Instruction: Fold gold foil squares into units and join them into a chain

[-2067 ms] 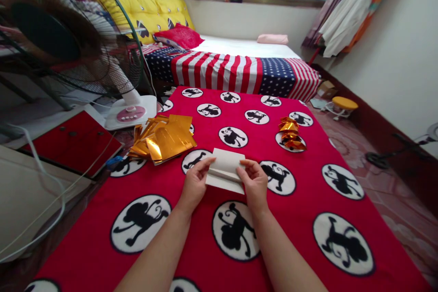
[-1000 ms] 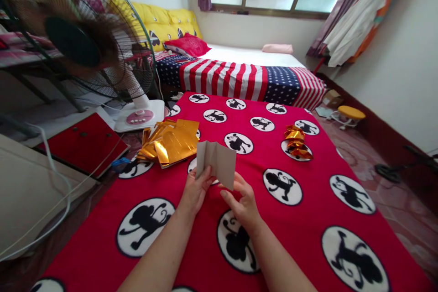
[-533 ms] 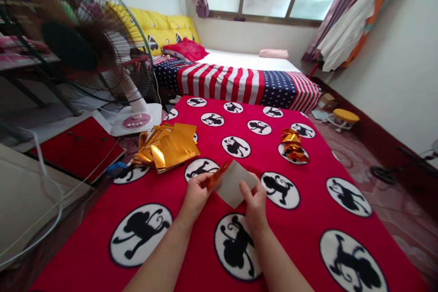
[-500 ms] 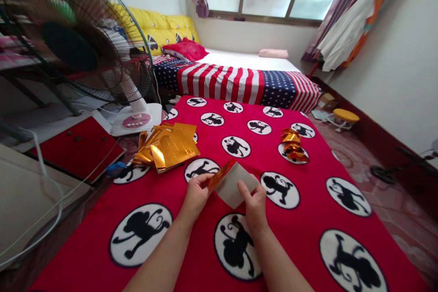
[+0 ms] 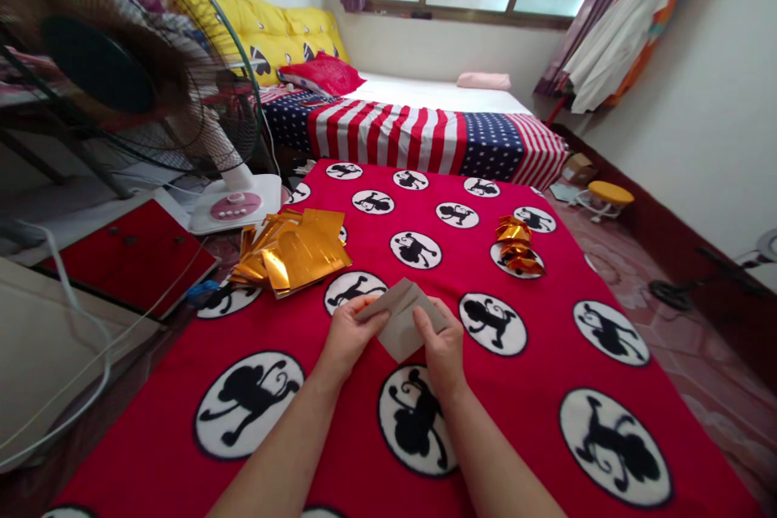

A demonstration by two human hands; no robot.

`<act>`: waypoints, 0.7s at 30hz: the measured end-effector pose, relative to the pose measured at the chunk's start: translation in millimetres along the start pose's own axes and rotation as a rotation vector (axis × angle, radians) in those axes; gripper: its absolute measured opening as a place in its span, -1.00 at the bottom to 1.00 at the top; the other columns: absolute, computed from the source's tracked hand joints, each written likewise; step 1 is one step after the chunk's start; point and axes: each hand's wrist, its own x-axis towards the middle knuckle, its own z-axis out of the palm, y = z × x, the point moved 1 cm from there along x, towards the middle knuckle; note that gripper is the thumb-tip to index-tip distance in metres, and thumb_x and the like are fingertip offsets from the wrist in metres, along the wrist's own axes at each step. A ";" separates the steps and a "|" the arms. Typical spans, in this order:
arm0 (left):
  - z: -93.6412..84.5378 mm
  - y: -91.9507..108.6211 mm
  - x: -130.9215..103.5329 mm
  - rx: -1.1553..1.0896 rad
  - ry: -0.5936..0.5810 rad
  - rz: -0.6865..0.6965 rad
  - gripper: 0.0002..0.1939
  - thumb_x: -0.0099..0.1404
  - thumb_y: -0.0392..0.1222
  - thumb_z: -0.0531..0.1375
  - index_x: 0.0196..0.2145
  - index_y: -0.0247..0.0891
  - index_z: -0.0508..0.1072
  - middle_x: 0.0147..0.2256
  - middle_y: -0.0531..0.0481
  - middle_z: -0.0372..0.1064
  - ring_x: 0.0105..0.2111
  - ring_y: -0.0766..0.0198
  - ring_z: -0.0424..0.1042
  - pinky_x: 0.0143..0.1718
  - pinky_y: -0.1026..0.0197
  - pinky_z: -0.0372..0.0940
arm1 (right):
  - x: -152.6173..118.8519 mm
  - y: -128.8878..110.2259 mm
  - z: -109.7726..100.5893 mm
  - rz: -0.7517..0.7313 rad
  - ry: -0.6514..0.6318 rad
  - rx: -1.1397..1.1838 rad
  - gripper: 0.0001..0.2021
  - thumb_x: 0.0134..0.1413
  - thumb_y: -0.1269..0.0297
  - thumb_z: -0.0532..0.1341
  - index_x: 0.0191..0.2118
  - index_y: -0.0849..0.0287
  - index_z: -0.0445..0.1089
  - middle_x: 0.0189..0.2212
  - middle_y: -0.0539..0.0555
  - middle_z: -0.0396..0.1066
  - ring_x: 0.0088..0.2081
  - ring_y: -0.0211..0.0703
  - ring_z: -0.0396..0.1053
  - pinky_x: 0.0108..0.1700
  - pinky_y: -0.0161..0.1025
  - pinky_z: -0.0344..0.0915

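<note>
A square sheet of paper (image 5: 401, 332), grey side up with a crease across it, is held over the red cloth. My left hand (image 5: 350, 336) pinches its left corner, and my right hand (image 5: 443, 340) grips the right corner with the thumb on top. To the left lies a loose pile of shiny gold sheets (image 5: 303, 255). Several folded gold pieces (image 5: 520, 247) sit in a row at the right, apart from both hands.
The red cloth (image 5: 388, 239) has black monkey figures in white circles. A standing fan (image 5: 100, 65) is at the left, beside a red panel (image 5: 130, 255). Behind is a bed (image 5: 418, 137); a yellow stool (image 5: 610, 193) stands at the right.
The sheet's raised left part, gold side showing before, now lies opened with its grey side up. Both hands have shifted slightly left, and the view has moved a little.
</note>
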 end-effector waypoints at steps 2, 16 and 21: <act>-0.1 2.6 -0.9 -0.013 -0.012 -0.018 -0.68 -0.02 -0.15 0.42 -0.29 -0.31 0.56 -0.36 -0.04 0.54 -0.38 0.25 0.48 -0.31 0.29 0.33 | 1.5 0.4 -1.9 -0.007 0.019 0.035 -0.73 0.07 0.11 0.29 -0.17 0.16 0.45 -0.30 0.06 0.50 -0.28 -0.14 0.44 -0.25 -0.26 0.36; -5.9 -10.6 15.1 0.346 0.228 0.172 -0.66 0.12 -0.16 0.29 -0.13 -0.31 0.48 -0.32 -0.08 0.55 -0.35 0.20 0.53 -0.31 0.22 0.41 | 5.5 11.0 -11.4 0.033 -0.017 -0.234 -0.79 0.08 0.13 0.23 -0.44 0.15 0.35 -0.56 -0.04 0.40 -0.53 -0.25 0.30 -0.47 -0.33 0.15; -5.3 -13.9 12.8 0.779 0.271 0.268 -0.58 0.13 -0.28 0.29 -0.02 -0.18 0.46 -0.35 0.00 0.50 -0.39 0.22 0.48 -0.30 0.19 0.38 | 9.0 3.7 -13.6 -0.049 0.030 -0.714 -0.79 0.08 0.15 0.21 -0.49 0.12 0.41 -0.59 -0.04 0.43 -0.52 -0.22 0.35 -0.41 -0.30 0.11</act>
